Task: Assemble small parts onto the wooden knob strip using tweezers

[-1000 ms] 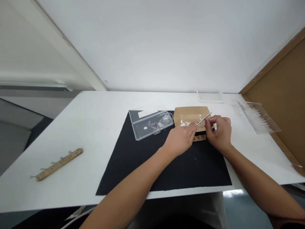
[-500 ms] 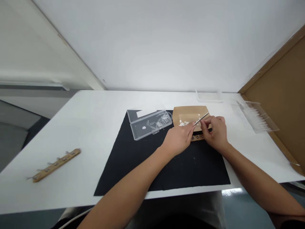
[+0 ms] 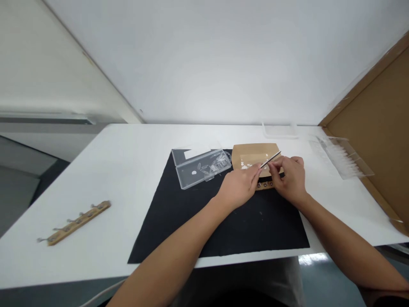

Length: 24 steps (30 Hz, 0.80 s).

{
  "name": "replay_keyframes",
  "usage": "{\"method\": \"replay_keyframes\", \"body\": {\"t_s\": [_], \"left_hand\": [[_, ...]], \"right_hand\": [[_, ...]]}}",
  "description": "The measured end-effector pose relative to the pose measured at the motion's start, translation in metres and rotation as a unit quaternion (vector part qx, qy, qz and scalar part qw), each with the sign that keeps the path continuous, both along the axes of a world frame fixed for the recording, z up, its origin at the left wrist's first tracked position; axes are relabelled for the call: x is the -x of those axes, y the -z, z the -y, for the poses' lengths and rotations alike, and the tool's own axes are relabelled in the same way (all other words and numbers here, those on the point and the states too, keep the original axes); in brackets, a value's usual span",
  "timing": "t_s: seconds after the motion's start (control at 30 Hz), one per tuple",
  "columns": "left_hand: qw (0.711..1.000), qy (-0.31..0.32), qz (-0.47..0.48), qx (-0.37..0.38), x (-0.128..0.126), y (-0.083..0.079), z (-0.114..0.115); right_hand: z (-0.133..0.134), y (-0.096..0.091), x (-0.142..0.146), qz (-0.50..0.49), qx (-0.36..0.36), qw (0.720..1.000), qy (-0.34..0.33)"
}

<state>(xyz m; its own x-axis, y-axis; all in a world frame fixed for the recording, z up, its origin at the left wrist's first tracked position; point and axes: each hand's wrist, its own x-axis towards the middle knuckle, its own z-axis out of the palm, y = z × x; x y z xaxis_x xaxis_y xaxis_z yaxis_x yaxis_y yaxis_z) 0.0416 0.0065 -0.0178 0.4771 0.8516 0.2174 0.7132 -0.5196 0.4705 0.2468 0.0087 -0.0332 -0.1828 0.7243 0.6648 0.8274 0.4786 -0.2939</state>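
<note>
My left hand (image 3: 240, 184) is closed on the lower end of a thin nail file (image 3: 271, 159), seen edge-on with a pale and a dark side. It slants up to the right over a brown paper tray (image 3: 252, 149) with white bits in it. The fingertips of my right hand (image 3: 289, 177) are pinched together beside the file. Whatever they hold is too small and covered to make out. Under the hands, a wooden strip with metal clips (image 3: 265, 185) shows in part on the black mat (image 3: 243, 230).
Left of the tray, an open clear plastic case (image 3: 202, 169) holds several clear nail tips. Another wooden strip with clips (image 3: 78, 222) lies on the white table at left. At right are clear packs (image 3: 347, 157) and a cardboard panel (image 3: 377, 123); a clear tray (image 3: 280, 130) stands behind.
The view has shifted slightly. Both hands and the nail file keep almost the same position over the tray.
</note>
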Motion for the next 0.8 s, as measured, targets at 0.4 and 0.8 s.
{"method": "replay_keyframes", "body": {"t_s": [0.4, 0.8], "left_hand": [[1.0, -0.019, -0.021, 0.01, -0.004, 0.001, 0.004], [0.999, -0.042, 0.021, 0.008, 0.0, 0.001, -0.001]], "right_hand": [[0.002, -0.006, -0.001, -0.04, -0.029, 0.999, -0.014], [0.001, 0.0, -0.009, -0.058, 0.0, 0.998, -0.02]]}}
